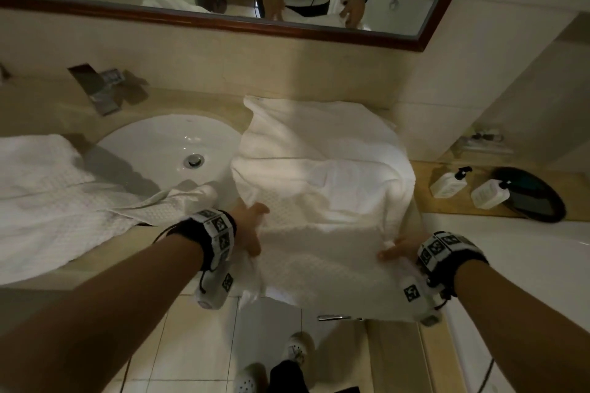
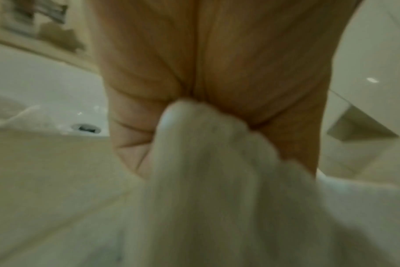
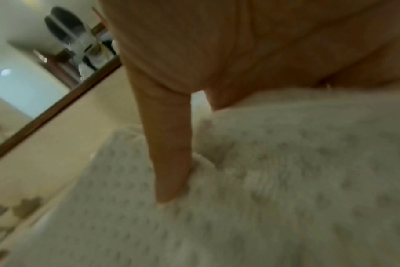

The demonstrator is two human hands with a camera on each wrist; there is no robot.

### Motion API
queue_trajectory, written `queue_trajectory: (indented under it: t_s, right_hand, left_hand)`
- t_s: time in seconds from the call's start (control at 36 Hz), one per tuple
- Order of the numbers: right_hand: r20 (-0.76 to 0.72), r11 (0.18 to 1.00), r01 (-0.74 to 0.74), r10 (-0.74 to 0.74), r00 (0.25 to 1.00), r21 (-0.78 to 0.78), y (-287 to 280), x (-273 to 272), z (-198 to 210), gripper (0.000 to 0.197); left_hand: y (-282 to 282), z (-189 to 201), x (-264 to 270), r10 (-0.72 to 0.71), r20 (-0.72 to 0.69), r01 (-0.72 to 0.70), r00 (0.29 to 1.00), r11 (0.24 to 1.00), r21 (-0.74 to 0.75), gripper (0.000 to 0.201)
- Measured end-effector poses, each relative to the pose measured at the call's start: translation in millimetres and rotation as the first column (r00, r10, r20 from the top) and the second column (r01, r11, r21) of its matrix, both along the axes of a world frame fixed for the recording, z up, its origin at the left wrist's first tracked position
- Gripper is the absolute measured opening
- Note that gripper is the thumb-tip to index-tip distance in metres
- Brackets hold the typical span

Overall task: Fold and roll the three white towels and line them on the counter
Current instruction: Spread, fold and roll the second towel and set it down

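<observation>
Countertop (image 1: 198, 96): both hands (image 1: 252, 226) grip one towel (image 1: 322, 188).

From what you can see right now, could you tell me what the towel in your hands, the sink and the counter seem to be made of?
The towel looks like soft white woven cotton: dotted waffle texture, limp folds, fuzzy pile in the right wrist view. The sink looks like glazed white ceramic, smooth with bright glints. The counter seems polished beige stone or an imitation; it faintly mirrors the objects on it.

beige counter (image 1: 204, 99), two white towels (image 1: 322, 169), bottles (image 1: 447, 183)
</observation>
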State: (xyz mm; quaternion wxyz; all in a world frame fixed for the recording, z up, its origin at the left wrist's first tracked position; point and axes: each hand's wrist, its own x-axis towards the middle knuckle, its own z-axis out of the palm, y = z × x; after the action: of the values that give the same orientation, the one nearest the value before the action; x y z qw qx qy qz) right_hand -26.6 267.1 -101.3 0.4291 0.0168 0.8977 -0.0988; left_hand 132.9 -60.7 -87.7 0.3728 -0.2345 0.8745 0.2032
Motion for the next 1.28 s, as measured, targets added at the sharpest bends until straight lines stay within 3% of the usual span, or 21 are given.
queue_trajectory:
  t_s: [0.06, 0.11, 0.22, 0.33, 0.42, 0.53, 0.64, 0.72, 0.81, 0.92, 1.06, 1.14, 1.28]
  right_hand:
    - [0.018, 0.989, -0.096, 0.095, 0.995, 0.111, 4, 0, -11, 0.131]
    - [0.079, 0.965, -0.190, 0.178, 0.981, 0.183, -6, 22, 16, 0.123]
    - [0.055, 0.977, -0.105, 0.096, 0.994, 0.187, 2, 32, 25, 0.094]
    - [-0.051, 0.972, -0.041, 0.055, 0.997, 0.233, 24, 23, 21, 0.082]
    - [-0.138, 0.948, -0.087, 0.135, 0.981, 0.307, 37, 13, 5, 0.079]
    - [-0.205, 0.925, -0.147, 0.229, 0.952, 0.350, 29, 14, 1, 0.050]
    - [-0.364, 0.960, 0.051, 0.055, 0.930, 0.275, 5, 15, 3, 0.070]
    - [-0.410, 0.978, 0.018, 0.071, 0.909, 0.209, -16, 14, 2, 0.073]
    - [-0.354, 0.981, -0.137, 0.177, 0.918, 0.134, -37, 18, -5, 0.070]
    - [-0.227, 0.924, -0.333, 0.370, 0.901, 0.186, -55, 29, -18, 0.061]
    - [-0.261, 0.904, -0.326, 0.397, 0.880, 0.275, -58, 33, -12, 0.040]
    - [-0.252, 0.901, -0.340, 0.407, 0.878, 0.270, -57, 24, -12, 0.040]
    - [-0.261, 0.894, -0.367, 0.429, 0.864, 0.256, -63, 1, -9, 0.034]
  left_hand:
    - [4, 3, 5, -0.084, 0.096, 0.084, 0.992, 0.996, -0.002, 0.093]
    - [3, 9, 8, -0.134, 0.184, 0.123, 0.974, 0.990, 0.068, 0.079]
    - [-14, 18, 13, -0.167, 0.213, 0.125, 0.963, 0.972, 0.198, 0.071]
    - [-22, 21, 20, -0.194, 0.171, 0.191, 0.966, 0.981, 0.035, 0.077]
    - [-29, 16, 32, -0.185, 0.166, 0.198, 0.969, 0.978, -0.065, 0.082]
    - [-30, 5, 43, -0.197, 0.140, 0.222, 0.970, 0.955, -0.198, 0.091]
    - [-24, 11, 34, -0.194, 0.078, 0.208, 0.978, 0.933, -0.292, 0.062]
    - [-17, 11, 24, -0.260, -0.094, 0.213, 0.961, 0.914, -0.346, 0.055]
    - [3, 4, 18, -0.340, -0.212, 0.294, 0.916, 0.930, -0.218, 0.062]
    - [20, -7, 17, -0.357, -0.077, 0.345, 0.931, 0.929, -0.135, 0.055]
    - [18, -7, 14, -0.377, 0.047, 0.380, 0.925, 0.919, -0.106, 0.042]
    - [17, -5, 8, -0.429, 0.103, 0.437, 0.897, 0.896, -0.074, 0.040]
    - [9, -3, -12, -0.401, 0.055, 0.404, 0.915, 0.912, -0.068, 0.039]
